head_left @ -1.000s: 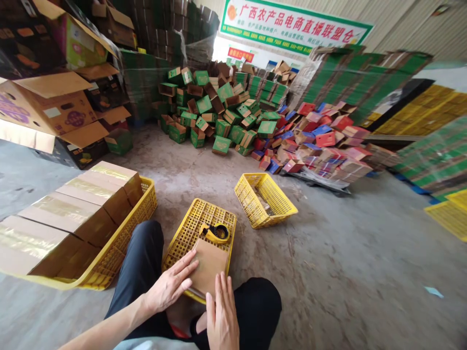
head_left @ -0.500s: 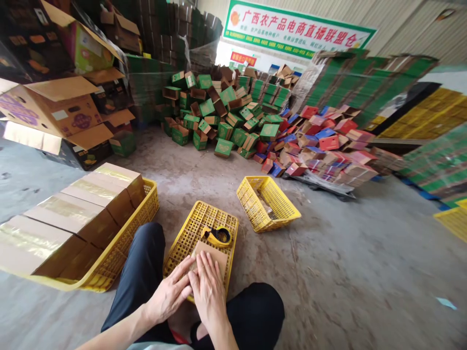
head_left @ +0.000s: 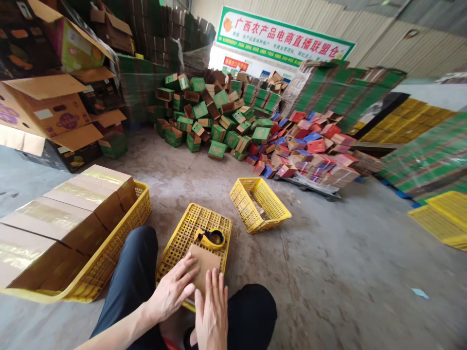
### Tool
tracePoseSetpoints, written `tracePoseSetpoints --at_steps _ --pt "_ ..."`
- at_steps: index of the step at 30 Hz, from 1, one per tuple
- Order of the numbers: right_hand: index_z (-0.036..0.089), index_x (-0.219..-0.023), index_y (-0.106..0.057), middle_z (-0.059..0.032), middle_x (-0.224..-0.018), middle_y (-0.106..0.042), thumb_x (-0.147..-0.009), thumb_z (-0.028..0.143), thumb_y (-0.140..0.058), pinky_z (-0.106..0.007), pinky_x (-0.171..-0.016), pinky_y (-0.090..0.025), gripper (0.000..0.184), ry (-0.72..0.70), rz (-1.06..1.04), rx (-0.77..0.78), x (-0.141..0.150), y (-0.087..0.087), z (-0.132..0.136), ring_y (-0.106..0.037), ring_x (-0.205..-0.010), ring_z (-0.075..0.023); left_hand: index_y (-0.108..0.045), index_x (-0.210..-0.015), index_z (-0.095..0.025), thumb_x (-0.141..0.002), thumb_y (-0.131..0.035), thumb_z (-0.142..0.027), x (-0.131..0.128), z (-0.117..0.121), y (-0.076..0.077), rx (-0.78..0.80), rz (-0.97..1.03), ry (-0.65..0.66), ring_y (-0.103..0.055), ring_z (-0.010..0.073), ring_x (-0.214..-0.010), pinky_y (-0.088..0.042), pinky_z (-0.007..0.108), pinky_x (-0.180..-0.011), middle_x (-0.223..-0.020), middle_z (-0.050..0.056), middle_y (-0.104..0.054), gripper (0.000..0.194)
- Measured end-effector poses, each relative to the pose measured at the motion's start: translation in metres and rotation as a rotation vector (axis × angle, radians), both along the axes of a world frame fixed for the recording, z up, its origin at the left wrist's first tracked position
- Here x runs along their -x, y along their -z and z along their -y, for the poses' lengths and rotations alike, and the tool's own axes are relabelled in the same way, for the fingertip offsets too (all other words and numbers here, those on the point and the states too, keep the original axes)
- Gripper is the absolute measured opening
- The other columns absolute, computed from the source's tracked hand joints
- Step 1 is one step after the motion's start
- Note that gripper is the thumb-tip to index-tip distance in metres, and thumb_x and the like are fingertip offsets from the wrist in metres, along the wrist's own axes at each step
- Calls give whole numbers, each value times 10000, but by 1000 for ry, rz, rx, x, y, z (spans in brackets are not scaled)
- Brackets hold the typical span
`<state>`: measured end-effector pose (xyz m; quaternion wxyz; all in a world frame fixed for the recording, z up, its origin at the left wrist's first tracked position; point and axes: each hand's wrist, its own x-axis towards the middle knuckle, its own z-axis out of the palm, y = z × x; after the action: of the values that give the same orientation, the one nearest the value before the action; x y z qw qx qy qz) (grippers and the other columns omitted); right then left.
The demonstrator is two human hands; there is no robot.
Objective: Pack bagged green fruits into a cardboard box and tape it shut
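A small brown cardboard box (head_left: pixel 206 261) lies on the perforated base of an upturned yellow crate (head_left: pixel 182 228) between my knees. My left hand (head_left: pixel 175 288) rests along the box's left edge with its fingers stretched out. At the near right side of the box, my right hand (head_left: pixel 213 306) touches it with straight fingers, its thumb apart. Neither hand wraps round anything. Just beyond the box sits a yellow tape dispenser (head_left: pixel 212 238) on the same crate. The near end of the box is partly covered by my hands.
To my left, a long yellow crate (head_left: pixel 105 265) holds several taped cardboard boxes (head_left: pixel 54 214). A yellow basket (head_left: pixel 255 223) stands ahead on the right. Green cartons (head_left: pixel 217 149) and red and blue cartons (head_left: pixel 315 146) lie heaped farther back. Large open cartons (head_left: pixel 54 104) are stacked at far left.
My right hand has slid back toward me and right, baring more of the box's top. The left hand stays at the box's left side. The whole view has shifted slightly.
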<state>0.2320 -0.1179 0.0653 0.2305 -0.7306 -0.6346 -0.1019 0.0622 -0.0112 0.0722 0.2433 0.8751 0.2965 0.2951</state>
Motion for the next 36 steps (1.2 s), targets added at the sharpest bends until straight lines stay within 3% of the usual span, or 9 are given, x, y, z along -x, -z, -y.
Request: tracePoseSetpoints --at_steps 5,12,20,27,33,36 --pt "268 -1696 -129 -114 -1626 -456 -1102 447 -355 -537 -1065 -570 660 -38 -23 -8 1 3 8 -528 -1435 -363 -371 -1626 -354 -1092 -463 -454 -4 4 -11 -99 -122 71 -247 313 -1594 -301 567 -1272 -1695 -1 -351 550" --pt "269 -1693 -152 -101 -1661 -390 -1071 428 -470 -482 -1031 -613 716 -116 -28 23 -5 -6 19 -511 -1440 -370 -276 -1648 -396 -1088 -480 -443 14 14 -16 -66 -108 144 -300 254 -1578 -333 471 -1279 -1675 -40 -378 598" --pt "312 -1686 -162 -57 -1621 -463 -1069 404 -480 -438 -1023 -622 701 -176 1 54 -17 -6 32 -547 -1413 -345 -266 -1669 -332 -1091 -461 -386 35 10 -11 -11 -64 125 -347 244 -1555 -391 381 -1242 -1697 9 -341 612" --pt "261 -1660 -303 -85 -1563 -538 -1100 416 -387 -521 -1085 -568 587 -139 8 52 -5 -17 12 -552 -1411 -344 -308 -1658 -337 -1082 -477 -415 16 20 -7 1 3 93 -292 270 -1575 -401 424 -1236 -1666 14 -411 605" --pt "208 -1559 -511 -99 -1549 -554 -1089 408 -425 -525 -1106 -562 518 -183 37 88 18 -28 -6 -566 -1402 -339 -341 -1641 -364 -1100 -424 -407 27 9 1 134 118 -41 -426 232 -1516 -398 403 -1227 -1687 12 -368 550" --pt "220 -1545 -528 -83 -1550 -559 -1075 407 -484 -497 -1135 -545 508 -234 1 89 29 -39 -15 -568 -1405 -319 -427 -1608 -332 -1102 -407 -418 29 3 2 216 155 -29 -461 237 -1493 -412 394 -1216 -1669 24 -397 514"
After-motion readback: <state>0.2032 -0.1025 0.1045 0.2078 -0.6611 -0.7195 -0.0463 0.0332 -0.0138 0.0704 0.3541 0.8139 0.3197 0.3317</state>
